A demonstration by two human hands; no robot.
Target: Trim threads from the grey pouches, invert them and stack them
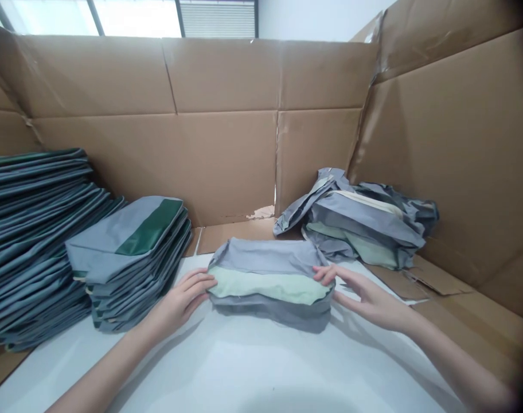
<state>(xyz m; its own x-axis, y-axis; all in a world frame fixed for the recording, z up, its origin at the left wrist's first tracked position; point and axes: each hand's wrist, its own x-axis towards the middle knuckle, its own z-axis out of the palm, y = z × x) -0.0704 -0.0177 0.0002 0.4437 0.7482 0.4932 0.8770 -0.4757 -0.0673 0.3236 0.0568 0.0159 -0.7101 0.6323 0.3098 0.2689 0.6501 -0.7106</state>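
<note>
On the white tabletop I had a grey, green-banded fabric pouch, my left hand touching one end, whether pinching I couldn't tell, my right hand at the other, thumb and fingers parted. Beyond, my camera showed stacked pouches leftward, a rumpled heap rightward, then cardboard walls.

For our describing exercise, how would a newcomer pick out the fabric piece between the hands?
Below the tall cardboard wall, find the white surface. There, between left hand and right hand, lies a grey fabric piece with a pale green band. Unlike the stacks and pile, it's being touched.
</note>
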